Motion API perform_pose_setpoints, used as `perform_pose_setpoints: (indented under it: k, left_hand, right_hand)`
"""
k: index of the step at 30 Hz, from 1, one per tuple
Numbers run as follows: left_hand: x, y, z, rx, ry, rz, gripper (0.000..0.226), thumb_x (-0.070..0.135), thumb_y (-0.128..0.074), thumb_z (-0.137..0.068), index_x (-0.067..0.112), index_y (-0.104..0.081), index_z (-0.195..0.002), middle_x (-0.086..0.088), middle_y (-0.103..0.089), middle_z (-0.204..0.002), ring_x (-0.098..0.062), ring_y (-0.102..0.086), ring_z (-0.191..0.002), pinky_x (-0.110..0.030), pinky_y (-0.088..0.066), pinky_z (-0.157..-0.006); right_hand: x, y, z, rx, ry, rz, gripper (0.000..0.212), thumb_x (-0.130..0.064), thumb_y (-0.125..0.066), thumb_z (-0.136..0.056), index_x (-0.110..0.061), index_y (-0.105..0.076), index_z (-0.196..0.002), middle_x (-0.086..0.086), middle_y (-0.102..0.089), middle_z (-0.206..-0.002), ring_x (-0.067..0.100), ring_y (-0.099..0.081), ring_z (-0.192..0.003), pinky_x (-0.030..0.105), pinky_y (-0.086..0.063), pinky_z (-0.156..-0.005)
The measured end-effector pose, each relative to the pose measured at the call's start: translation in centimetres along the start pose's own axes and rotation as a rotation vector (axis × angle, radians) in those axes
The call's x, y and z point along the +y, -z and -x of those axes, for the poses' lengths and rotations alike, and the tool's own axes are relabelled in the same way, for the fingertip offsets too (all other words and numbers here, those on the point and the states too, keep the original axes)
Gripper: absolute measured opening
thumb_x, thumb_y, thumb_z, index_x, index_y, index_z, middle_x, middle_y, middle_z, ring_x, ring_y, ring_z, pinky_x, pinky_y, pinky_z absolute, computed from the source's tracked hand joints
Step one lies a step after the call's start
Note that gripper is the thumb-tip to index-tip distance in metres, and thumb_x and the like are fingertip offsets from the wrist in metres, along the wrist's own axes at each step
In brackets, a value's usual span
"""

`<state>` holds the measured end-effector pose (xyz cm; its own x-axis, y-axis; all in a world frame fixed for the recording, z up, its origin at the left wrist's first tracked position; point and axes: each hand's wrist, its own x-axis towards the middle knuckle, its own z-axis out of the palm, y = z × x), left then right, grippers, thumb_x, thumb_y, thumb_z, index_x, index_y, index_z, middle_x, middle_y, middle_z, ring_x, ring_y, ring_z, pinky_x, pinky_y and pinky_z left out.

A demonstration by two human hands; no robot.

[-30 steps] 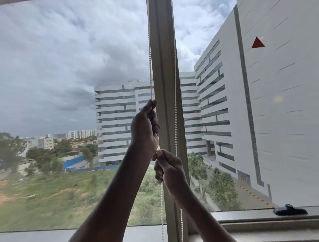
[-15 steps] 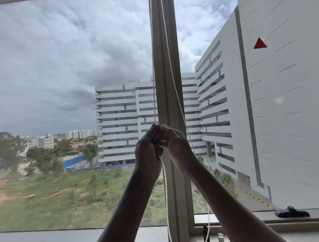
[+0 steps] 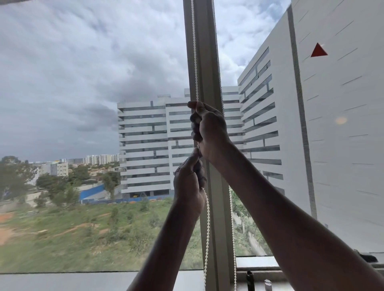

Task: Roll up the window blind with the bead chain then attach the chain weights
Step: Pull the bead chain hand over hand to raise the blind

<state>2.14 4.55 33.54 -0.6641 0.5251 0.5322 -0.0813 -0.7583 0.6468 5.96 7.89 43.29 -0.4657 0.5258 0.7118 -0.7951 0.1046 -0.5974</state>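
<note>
A white bead chain hangs in front of the grey window post, one strand on its left side and a second strand on its right. My right hand is fisted around the left strand, high on the post. Just below it, my left hand grips the same strand, which drops loose from under that fist toward the sill. The blind's bottom edge shows only as a pale strip in the top left corner. Two small upright pieces, one dark and one clear, stand on the sill.
The window sill runs along the bottom of the view. A dark window handle sits at the lower right, partly behind my right forearm. Large glass panes lie on both sides of the post, with buildings and grass outside.
My right hand has climbed from below my left hand to above it on the chain. My left hand has dropped lower. The camera has tilted slightly, showing the sill pieces.
</note>
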Motion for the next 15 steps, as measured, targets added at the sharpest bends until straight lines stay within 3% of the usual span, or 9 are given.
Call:
perform_pose_setpoints:
  k: [5, 10, 12, 15]
  left_hand:
    - [-0.5, 0.4, -0.4, -0.052, 0.010, 0.009, 0.038, 0.019, -0.059, -0.095, 0.025, -0.047, -0.059, 0.013, -0.027, -0.044, -0.003, -0.018, -0.037, -0.017, -0.016, -0.034]
    - [-0.9, 2.0, -0.7, -0.194, 0.116, -0.073, 0.028, 0.025, -0.064, -0.090, 0.023, -0.066, -0.062, 0.010, -0.043, -0.052, -0.003, -0.032, -0.042, -0.021, -0.018, -0.044]
    - [-0.4, 2.6, -1.2, -0.241, 0.144, -0.122, 0.029, 0.030, -0.060, -0.090, 0.019, -0.074, -0.068, 0.005, -0.061, -0.060, -0.006, -0.050, -0.048, -0.020, -0.033, -0.045]
    - [1.3, 2.6, -2.3, -0.254, 0.189, -0.106, 0.040, 0.033, -0.042, -0.102, 0.011, -0.074, -0.092, -0.006, -0.074, -0.085, -0.014, -0.070, -0.072, -0.026, -0.054, -0.068]
  right_hand:
    - [0.2, 0.5, 0.3, -0.010, 0.104, 0.070, 0.034, -0.012, -0.038, -0.101, -0.017, -0.064, -0.079, -0.009, -0.039, -0.044, 0.007, -0.023, -0.035, 0.019, -0.017, -0.038]
    - [1.1, 1.7, 1.4, 0.027, 0.229, 0.198, 0.036, -0.011, -0.042, -0.098, -0.022, -0.064, -0.071, -0.005, -0.037, -0.048, 0.005, -0.025, -0.035, 0.016, -0.020, -0.037]
    - [1.5, 2.0, 1.9, 0.052, 0.269, 0.241, 0.035, -0.008, -0.043, -0.097, -0.021, -0.064, -0.072, -0.005, -0.038, -0.049, 0.004, -0.027, -0.037, 0.017, -0.022, -0.038]
    - [2.3, 2.4, 2.8, 0.082, 0.306, 0.289, 0.031, -0.008, -0.044, -0.098, -0.013, -0.063, -0.074, -0.006, -0.039, -0.048, 0.005, -0.031, -0.040, 0.021, -0.027, -0.043]
